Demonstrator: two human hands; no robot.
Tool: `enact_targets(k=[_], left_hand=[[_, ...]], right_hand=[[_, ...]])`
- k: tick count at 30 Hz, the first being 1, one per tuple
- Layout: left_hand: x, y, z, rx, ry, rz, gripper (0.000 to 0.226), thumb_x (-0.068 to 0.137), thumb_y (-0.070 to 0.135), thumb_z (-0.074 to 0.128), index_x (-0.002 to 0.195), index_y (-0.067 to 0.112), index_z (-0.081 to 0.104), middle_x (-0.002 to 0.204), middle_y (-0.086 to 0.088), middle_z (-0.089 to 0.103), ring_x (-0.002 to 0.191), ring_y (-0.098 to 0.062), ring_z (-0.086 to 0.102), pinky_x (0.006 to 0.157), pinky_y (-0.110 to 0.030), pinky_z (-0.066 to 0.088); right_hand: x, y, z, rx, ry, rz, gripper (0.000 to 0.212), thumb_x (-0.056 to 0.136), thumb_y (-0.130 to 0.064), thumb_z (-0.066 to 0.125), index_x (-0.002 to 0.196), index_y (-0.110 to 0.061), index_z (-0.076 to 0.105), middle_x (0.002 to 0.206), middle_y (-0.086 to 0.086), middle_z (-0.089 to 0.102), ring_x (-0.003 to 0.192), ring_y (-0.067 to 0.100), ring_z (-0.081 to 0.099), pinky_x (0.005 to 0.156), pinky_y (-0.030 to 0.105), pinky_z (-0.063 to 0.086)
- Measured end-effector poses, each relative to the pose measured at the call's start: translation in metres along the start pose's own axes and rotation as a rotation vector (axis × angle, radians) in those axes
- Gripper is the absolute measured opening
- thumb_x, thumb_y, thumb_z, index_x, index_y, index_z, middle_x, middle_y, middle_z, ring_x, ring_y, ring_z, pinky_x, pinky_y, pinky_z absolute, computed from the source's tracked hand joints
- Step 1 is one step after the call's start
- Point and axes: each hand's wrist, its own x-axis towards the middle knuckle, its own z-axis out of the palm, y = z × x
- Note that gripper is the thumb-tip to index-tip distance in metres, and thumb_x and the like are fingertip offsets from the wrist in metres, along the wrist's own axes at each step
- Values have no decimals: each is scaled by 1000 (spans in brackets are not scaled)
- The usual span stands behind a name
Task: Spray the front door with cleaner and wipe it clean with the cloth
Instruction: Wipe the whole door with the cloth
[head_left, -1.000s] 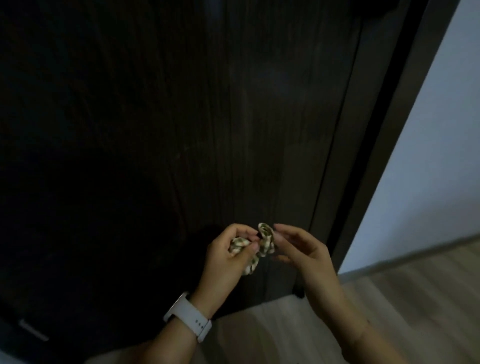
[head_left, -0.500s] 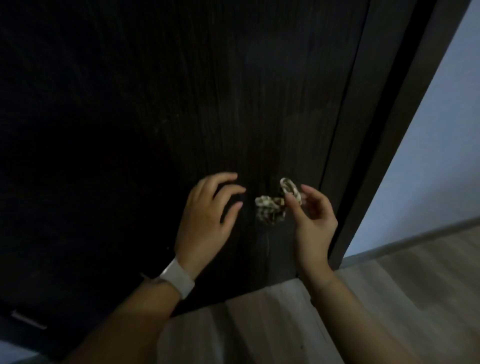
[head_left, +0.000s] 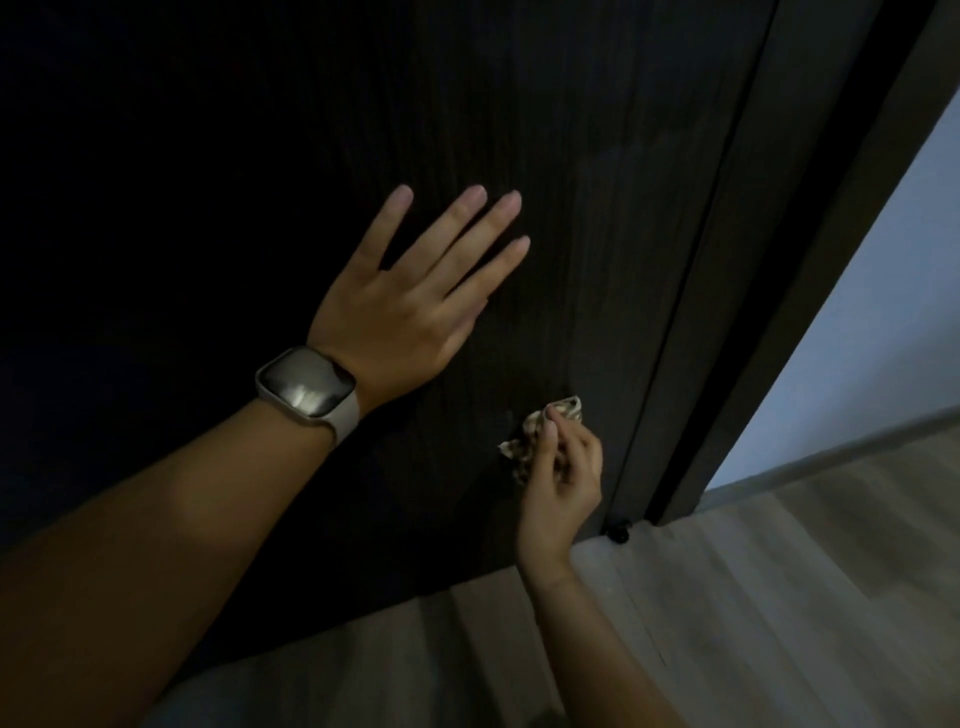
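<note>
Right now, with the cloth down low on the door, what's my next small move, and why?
Probably sweep the cloth sideways along the door. The right hand pinches it bunched near the door's bottom edge, and the left hand lies flat higher up, seemingly steadying the panel.

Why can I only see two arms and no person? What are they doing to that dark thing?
The camera sits on the person's head and looks down, so you see only their arms, as if through their eyes. The dark thing is a front door made of dark wood. The left hand, with a smartwatch on its wrist, is spread flat with straight fingers against the door. The right hand, lower down near the door's edge, has a grip on a small crumpled patterned cloth and holds it to the door for wiping. Below is a pale wooden floor. No spray bottle shows here.
</note>
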Motion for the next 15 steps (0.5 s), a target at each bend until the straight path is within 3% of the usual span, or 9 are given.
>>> enact_targets(k=[4,8,10,15], left_hand=[[0,2,1,36,4,8,52,103,31,32,153,18,25,158,-8,26,143,-26,19,113,-51,11],[-1,3,2,92,29,19,53,102,34,34,153,20,25,157,-6,29,143,-25,25,114,-51,15],[-1,3,2,97,47,17,53,102,35,34,153,20,26,157,-6,30,143,-25,25,113,-51,16],[0,5,1,105,55,23,53,101,35,35,152,21,27,156,-6,32,142,-26,32,112,-51,17]], right_hand=[[0,1,6,73,96,100,21,89,-7,67,110,-9,71,106,-2,66,102,7,63,88,18,50],[20,23,2,278,255,400,26,82,1,72,101,-12,60,83,3,64,75,4,62,76,17,51],[18,40,-2,334,333,563,28,85,0,69,104,-11,53,81,2,58,70,3,59,75,19,51],[5,78,-5,457,503,1008,33,92,-16,65,121,-3,56,112,14,64,92,23,63,72,29,53]])
